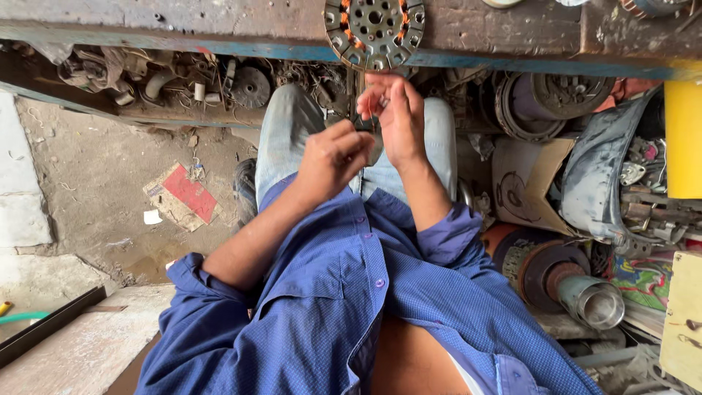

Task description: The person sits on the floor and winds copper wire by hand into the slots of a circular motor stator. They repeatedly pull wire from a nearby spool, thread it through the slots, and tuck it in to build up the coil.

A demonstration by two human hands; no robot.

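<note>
Head view, one entry.

Left hand (333,157): raised over the lap, fingers curled inward, thumb and forefinger pinched; the grip looks clenched on a thin strand, though the strand itself is barely visible there.

Right hand (398,117): held just beside the left and slightly higher, palm turned in, fingertips pinching a fine copper-coloured wire (371,110) that runs down between the two hands.

Stator (374,31): round slotted metal disc with orange windings, lying at the edge of the table (219,22), directly above the hands and apart from them.

Surroundings: pale jeans (289,132) below the hands; rolled blue shirt (344,292); red card scrap (186,194) on the dirt floor at left; motor parts and a shiny metal cylinder (596,300) heaped at right; yellow container (684,139) at the far right.

Risks, judged: the wire is thin, so a sharp tug or a kink between the pinches could snap it; a slack pinch could let it slip and tangle. The stator sits near the table's edge and could be pulled off if the wire is attached to it.

Hard to make out: whether the wire reaches the stator; its lower end, lost against the jeans; the left fingertips, curled from view; objects along the top, cut by the frame.
</note>
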